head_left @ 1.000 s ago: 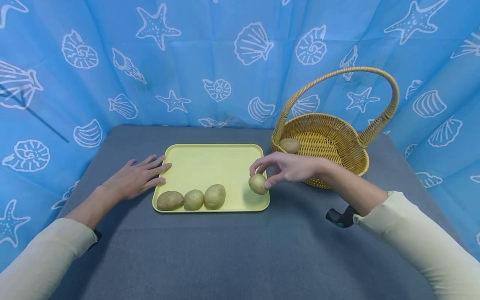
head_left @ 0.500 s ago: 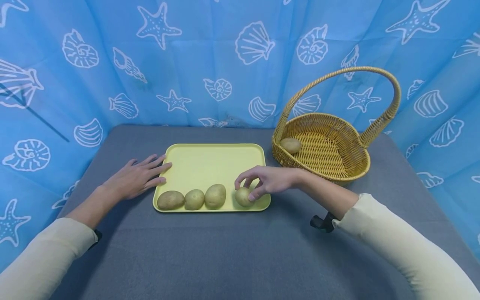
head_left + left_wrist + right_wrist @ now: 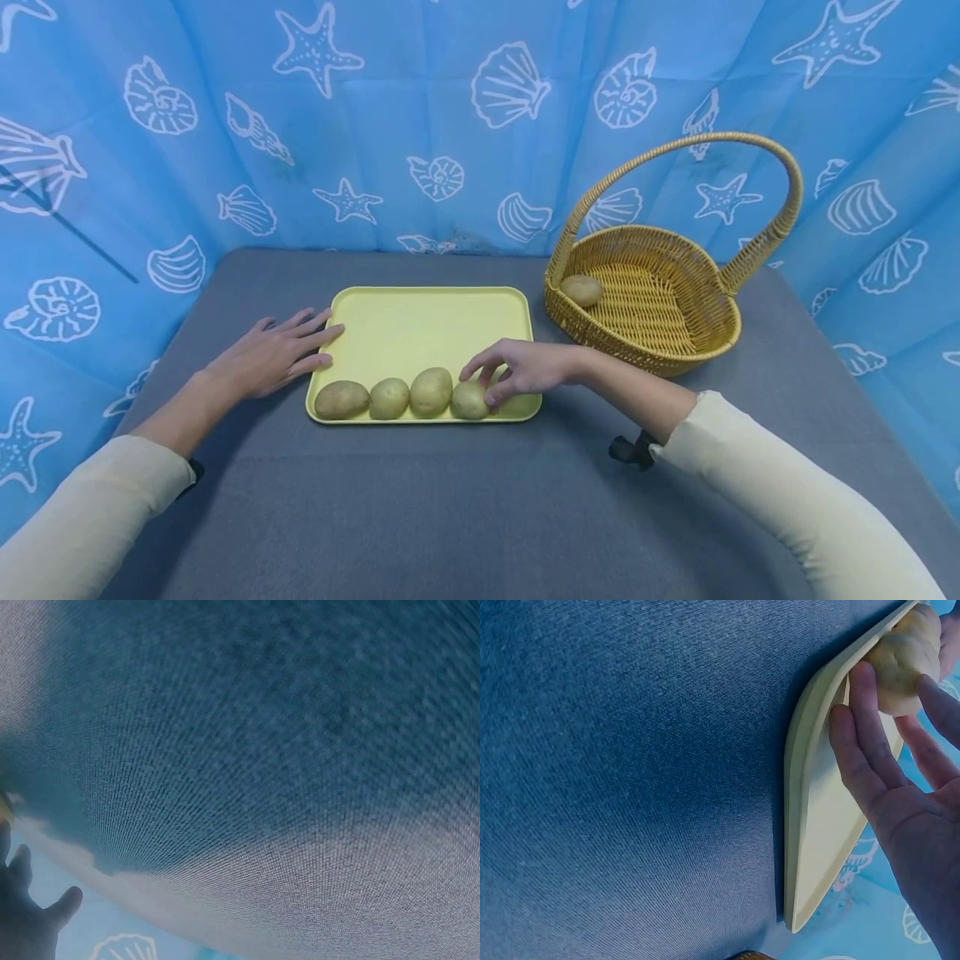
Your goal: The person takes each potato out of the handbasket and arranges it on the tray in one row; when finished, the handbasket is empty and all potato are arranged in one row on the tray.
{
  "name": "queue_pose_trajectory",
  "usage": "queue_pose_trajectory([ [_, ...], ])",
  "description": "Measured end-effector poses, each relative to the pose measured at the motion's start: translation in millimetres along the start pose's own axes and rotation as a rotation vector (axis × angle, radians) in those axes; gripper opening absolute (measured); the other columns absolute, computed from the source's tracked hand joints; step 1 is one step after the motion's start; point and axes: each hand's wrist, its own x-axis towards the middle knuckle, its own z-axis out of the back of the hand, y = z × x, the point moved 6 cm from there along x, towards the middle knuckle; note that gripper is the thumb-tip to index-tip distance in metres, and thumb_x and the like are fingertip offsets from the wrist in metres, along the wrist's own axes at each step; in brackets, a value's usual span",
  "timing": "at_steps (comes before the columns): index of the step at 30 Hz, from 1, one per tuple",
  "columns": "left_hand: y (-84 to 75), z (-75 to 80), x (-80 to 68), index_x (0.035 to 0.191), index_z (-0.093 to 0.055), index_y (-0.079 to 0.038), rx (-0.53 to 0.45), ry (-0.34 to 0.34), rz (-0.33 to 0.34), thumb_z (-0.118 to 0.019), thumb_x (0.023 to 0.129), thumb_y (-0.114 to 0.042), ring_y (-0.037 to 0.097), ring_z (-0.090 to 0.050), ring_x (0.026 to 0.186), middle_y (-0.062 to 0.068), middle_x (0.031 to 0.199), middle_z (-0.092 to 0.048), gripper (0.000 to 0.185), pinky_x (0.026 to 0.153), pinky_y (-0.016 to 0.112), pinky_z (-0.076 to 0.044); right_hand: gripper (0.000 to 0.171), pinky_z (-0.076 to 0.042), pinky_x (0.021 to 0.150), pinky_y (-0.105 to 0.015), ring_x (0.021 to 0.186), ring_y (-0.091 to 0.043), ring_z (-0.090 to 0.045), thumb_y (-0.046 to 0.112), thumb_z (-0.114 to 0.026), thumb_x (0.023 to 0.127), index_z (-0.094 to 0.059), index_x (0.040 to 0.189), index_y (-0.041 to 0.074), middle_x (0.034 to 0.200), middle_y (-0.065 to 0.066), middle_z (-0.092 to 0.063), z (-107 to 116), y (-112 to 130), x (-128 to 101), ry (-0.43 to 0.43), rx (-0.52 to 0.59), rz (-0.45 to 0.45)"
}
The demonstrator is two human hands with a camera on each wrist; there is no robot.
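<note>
A yellow tray (image 3: 427,329) lies on the grey table and carries a row of potatoes along its near edge. My right hand (image 3: 483,385) reaches in from the right and pinches the rightmost potato (image 3: 468,402), which rests on the tray beside the third one (image 3: 431,392). In the right wrist view my fingers (image 3: 862,727) wrap that potato (image 3: 904,649) above the tray's rim (image 3: 802,787). My left hand (image 3: 270,354) lies flat on the cloth, fingertips touching the tray's left edge. One more potato (image 3: 581,290) sits in the wicker basket (image 3: 675,333).
The basket with its tall handle (image 3: 780,192) stands at the back right, close to the tray's corner. Blue cloth with shell prints (image 3: 480,117) walls the table on three sides. Grey tablecloth (image 3: 450,500) stretches in front of the tray.
My right hand carried the potato left and down from the tray's right edge and set it in the row beside the third potato. The left hand has stayed put.
</note>
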Motion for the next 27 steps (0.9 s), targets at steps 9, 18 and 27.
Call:
queue_pose_trajectory([
  [9,0.4,-0.3,-0.6,0.158,-0.033,-0.017,-0.015,-0.002,-0.001,-0.039,0.107,-0.048,0.042,-0.022,0.147,0.015,0.163,-0.024,0.060,0.104,0.075,-0.025,0.044,-0.050,0.099,-0.035,0.105,-0.021,-0.067,0.005,-0.068,0.093,-0.057,0.135,-0.001,0.111,-0.013,-0.068,2.7,-0.4,-2.8,-0.003,0.014,-0.024],
  [18,-0.4,0.3,-0.3,0.158,-0.033,-0.017,-0.013,-0.006,-0.004,-0.039,0.107,-0.047,0.042,-0.023,0.147,0.015,0.163,-0.024,0.060,0.104,0.075,-0.024,0.048,-0.052,0.094,-0.037,0.113,-0.033,-0.063,0.008,-0.067,0.095,-0.052,0.139,-0.004,0.121,-0.023,-0.063,35.3,12.9,-27.9,-0.063,-0.007,-0.008],
  [27,-0.4,-0.3,0.1,0.158,-0.032,-0.017,-0.010,-0.002,-0.001,-0.038,0.107,-0.048,0.043,-0.023,0.147,0.015,0.163,-0.025,0.060,0.104,0.075,-0.024,0.059,-0.052,0.096,-0.040,0.124,-0.028,-0.056,0.019,-0.070,0.095,-0.046,0.148,0.009,0.133,-0.010,-0.059,89.4,13.2,-71.6,-0.165,-0.045,-0.126],
])
